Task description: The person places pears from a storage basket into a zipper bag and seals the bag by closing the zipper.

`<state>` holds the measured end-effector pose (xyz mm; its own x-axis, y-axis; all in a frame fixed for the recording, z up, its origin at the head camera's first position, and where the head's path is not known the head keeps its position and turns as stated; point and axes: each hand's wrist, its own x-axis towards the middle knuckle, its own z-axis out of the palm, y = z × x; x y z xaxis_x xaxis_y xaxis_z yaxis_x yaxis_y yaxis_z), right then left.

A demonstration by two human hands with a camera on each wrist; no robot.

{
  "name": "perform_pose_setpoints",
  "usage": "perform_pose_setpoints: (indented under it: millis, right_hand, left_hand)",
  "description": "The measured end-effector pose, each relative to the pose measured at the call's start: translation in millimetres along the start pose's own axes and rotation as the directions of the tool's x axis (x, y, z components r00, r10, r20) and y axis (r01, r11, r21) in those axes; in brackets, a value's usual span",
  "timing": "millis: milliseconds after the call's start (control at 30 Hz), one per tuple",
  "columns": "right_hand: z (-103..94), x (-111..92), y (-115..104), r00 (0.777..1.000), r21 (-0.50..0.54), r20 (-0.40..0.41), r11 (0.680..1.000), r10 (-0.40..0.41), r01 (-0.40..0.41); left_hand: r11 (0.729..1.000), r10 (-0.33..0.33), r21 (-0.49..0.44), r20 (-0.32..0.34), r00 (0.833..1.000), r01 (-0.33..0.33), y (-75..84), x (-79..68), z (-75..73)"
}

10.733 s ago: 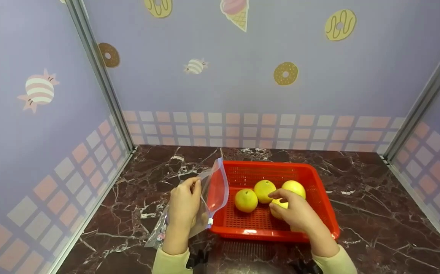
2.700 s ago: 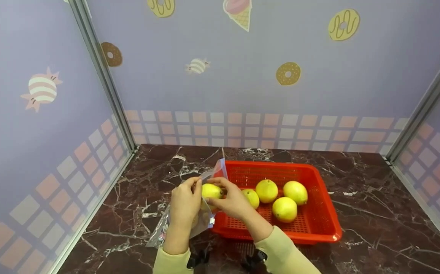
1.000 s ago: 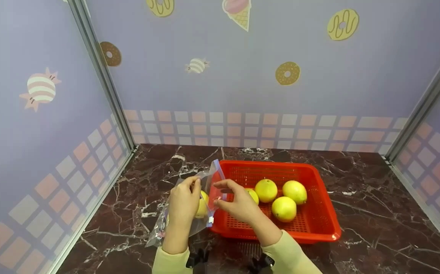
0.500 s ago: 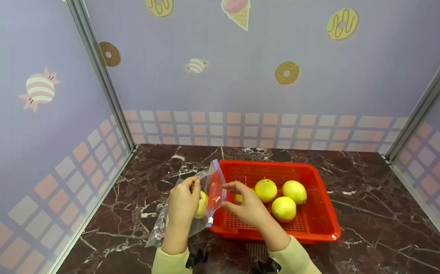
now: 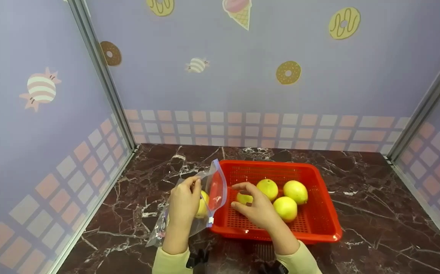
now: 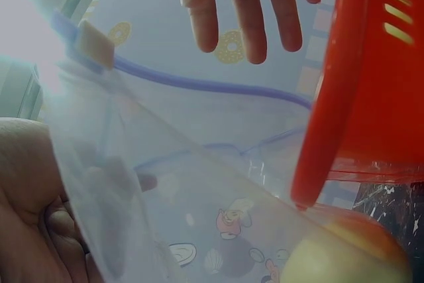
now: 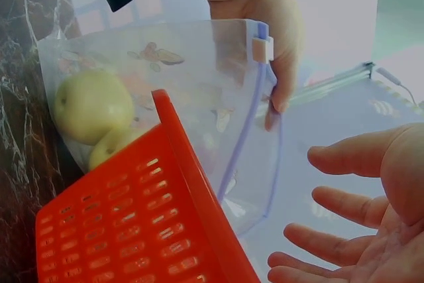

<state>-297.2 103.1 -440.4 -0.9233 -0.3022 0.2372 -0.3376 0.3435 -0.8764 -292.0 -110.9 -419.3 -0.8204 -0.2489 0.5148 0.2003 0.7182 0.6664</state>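
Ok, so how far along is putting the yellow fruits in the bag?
Not even halfway, it seems. Done: at least two fruits show inside the clear bag. In hand: the left hand pinches the bag near its open mouth; the right hand, empty, is over the red basket. To go: probably the four fruits in there, then maybe closing the bag.

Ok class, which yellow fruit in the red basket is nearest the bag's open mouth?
The leftmost fruit in the basket, partly hidden behind the right hand in the head view; the other three fruits lie farther right, away from the bag.
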Motion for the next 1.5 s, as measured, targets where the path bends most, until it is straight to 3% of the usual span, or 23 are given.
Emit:
perform_pose_setpoints:
  millis: [200, 500, 633, 833, 1200, 1500]
  right_hand:
    - [-11.2, -1.8, 4.9, 0.999, -0.008, -0.032, 0.999, 0.033, -0.033]
    - [-34.3, -3.7, 12.8, 0.996, -0.134, -0.078, 0.99, 0.042, -0.052]
    - [-43.7, -2.7, 17.7, 0.997, -0.183, -0.07, 0.982, 0.023, -0.036]
    - [-56.1, -2.8, 26.9, 0.995, -0.197, -0.043, 0.976, 0.085, -0.092]
    - [-70.5, -3.8, 37.9, 0.963, -0.286, -0.039, 0.92, 0.268, -0.268]
    - [-75.4, -7.8, 49.5, 0.956, -0.444, -0.038, 0.852, 0.291, -0.277]
  left_hand:
    - [1.0, 0.011, -0.004, -0.007, 1.0, -0.011, -0.6, -0.1, 1.0]
    - [1.0, 0.01, -0.018, -0.002, 1.0, -0.01, -0.7, 0.3, 0.8]
    - [1.0, 0.019, -0.016, -0.002, 1.0, -0.019, -0.1, 0.5, 0.2]
    - [1.0, 0.018, -0.016, -0.003, 1.0, -0.018, 0.5, 0.2, 0.3]
    - [1.0, 0.013, -0.02, -0.002, 1.0, -0.013, -0.3, -0.5, 1.0]
    - [1.0, -0.005, 0.008, -0.001, 1.0, 0.005, -0.2, -0.9, 0.4]
